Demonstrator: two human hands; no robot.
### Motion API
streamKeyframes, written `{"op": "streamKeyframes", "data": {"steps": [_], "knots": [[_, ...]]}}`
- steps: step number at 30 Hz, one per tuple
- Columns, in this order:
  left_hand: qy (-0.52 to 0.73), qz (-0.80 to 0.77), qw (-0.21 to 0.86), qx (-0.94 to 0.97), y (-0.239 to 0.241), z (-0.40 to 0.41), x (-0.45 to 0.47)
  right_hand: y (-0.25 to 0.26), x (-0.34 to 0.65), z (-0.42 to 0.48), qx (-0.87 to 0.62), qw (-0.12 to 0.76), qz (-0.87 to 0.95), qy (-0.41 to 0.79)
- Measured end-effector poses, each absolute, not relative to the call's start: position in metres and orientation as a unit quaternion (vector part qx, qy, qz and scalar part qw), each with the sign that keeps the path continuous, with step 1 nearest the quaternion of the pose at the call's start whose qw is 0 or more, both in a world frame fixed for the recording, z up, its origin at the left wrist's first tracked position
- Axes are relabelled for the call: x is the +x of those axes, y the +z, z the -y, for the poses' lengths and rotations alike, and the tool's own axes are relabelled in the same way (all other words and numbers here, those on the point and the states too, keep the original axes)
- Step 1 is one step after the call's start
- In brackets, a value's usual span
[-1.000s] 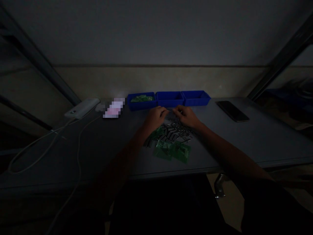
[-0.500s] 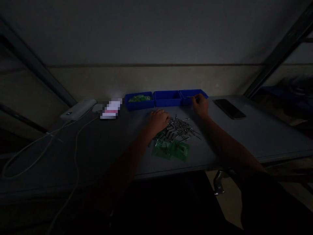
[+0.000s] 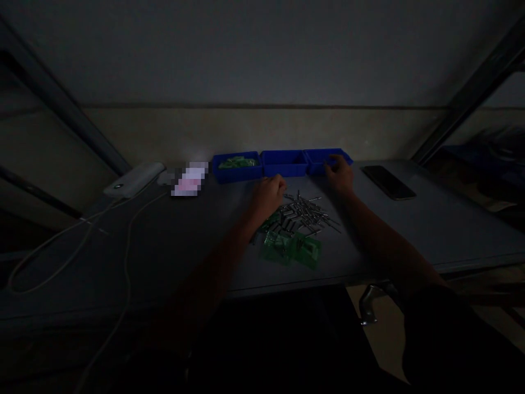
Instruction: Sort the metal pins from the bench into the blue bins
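Note:
My left hand [image 3: 268, 196] is closed just left of a pile of thin metal rods and short metal cylinders [image 3: 305, 213]; whatever its fingers may hold is too dark to make out. Over the front of the right blue bin [image 3: 348, 160] is my right hand [image 3: 341, 175], thumb and index finger curved with a gap between them, and no rod shows there. Small green plastic packets [image 3: 307, 250] lie at the near side of the pile, with metal pieces visible in them. More green is partly hidden below my left wrist.
A middle blue bin [image 3: 285, 171] and a left blue bin [image 3: 235, 175] with green packets [image 3: 239, 162] line the back. At left are a lit, blurred phone [image 3: 191, 180], a white device [image 3: 133, 181] and a cable [image 3: 128, 246]. A dark phone [image 3: 388, 182] lies at right.
The thin metal piece seen in my right fingers over the right bin no longer shows, and those fingers have parted. My left hand has lifted slightly from the pile and curled its fingers.

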State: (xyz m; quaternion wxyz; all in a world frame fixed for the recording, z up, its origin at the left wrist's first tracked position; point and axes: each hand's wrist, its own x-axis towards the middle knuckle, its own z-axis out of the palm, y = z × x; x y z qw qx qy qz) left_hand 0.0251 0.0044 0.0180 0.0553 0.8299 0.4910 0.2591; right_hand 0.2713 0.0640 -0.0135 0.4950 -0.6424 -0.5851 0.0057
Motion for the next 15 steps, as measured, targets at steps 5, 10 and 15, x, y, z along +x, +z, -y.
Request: {"op": "streamKeyframes", "data": {"steps": [5,10,15], "knots": [[0.318,-0.483,0.101,0.81,0.009,-0.014,0.023,-0.016,0.264,-0.064,-0.623,0.473,0.623,0.012],[0.331,-0.473,0.129,0.807,0.005,-0.017,0.021,-0.01,0.262,-0.061,-0.64,0.422,0.641,-0.005],[0.329,-0.47,0.133,0.808,0.006,-0.016,0.021,0.006,0.285,-0.048,-0.707,0.295,0.643,-0.02]]}}
